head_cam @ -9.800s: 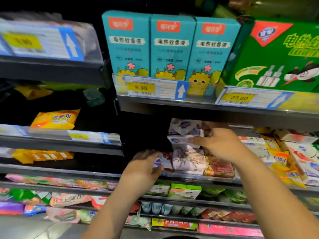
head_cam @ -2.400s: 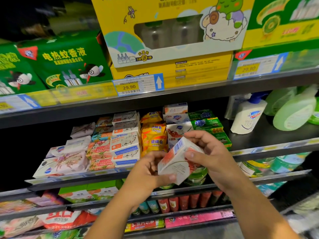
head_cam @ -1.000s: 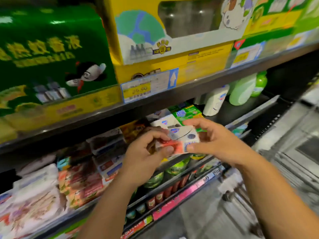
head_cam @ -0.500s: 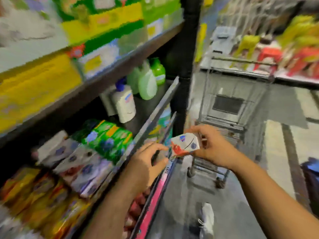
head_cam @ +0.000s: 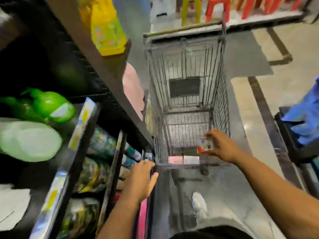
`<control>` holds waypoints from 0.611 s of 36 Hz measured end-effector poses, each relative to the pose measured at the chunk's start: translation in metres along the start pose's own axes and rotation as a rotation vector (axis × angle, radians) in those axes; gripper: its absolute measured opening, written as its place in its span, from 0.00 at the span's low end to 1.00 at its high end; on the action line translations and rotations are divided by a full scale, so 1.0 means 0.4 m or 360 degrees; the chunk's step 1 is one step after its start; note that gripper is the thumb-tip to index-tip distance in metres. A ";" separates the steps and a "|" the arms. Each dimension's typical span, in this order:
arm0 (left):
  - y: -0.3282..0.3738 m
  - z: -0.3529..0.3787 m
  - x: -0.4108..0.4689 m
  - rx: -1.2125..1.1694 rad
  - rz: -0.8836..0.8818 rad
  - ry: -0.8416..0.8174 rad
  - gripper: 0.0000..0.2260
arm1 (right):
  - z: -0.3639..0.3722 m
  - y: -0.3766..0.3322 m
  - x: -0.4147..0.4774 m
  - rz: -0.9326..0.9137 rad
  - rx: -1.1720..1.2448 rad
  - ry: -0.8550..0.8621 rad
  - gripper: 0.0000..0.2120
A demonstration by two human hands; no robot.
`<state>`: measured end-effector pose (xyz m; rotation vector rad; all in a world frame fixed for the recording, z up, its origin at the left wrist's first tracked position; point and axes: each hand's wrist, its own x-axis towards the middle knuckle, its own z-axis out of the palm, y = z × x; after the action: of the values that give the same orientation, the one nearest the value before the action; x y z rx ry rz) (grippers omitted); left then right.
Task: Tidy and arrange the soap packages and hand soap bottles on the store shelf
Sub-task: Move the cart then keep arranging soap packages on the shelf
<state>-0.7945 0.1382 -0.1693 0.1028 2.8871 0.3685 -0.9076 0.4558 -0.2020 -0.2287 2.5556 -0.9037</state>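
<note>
Soap box is leaving the shelf for the cart.
The small white-and-red soap box [head_cam: 204, 144] is hanging over the near end of the grey wire shopping cart [head_cam: 220, 94], the right hand [head_cam: 223, 147] pinching it in its fingers; it is probably being culled as a stray, not restacked. The left hand [head_cam: 140, 181] is hovering beside the dark metal shelf [head_cam: 103, 66], fingers loose, grasping nothing. A second ago both hands were holding the box before the soap stacks.
</note>
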 end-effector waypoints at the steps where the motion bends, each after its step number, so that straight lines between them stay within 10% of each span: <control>1: 0.002 0.017 0.039 0.0011 -0.0056 -0.0026 0.14 | 0.000 0.025 0.027 0.0048 -0.0010 -0.0008 0.38; 14: -0.058 0.249 0.380 -0.0522 -0.0787 0.0153 0.39 | 0.178 0.199 0.258 0.0524 -0.0337 -0.0396 0.37; 22: -0.055 0.379 0.430 -0.1284 -0.1193 0.0036 0.27 | 0.285 0.258 0.333 0.0874 -0.0397 -0.0558 0.35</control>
<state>-0.9269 0.1699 -0.3551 -1.0547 2.3184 1.2796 -0.9789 0.4335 -0.3909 0.2206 2.2175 -0.3059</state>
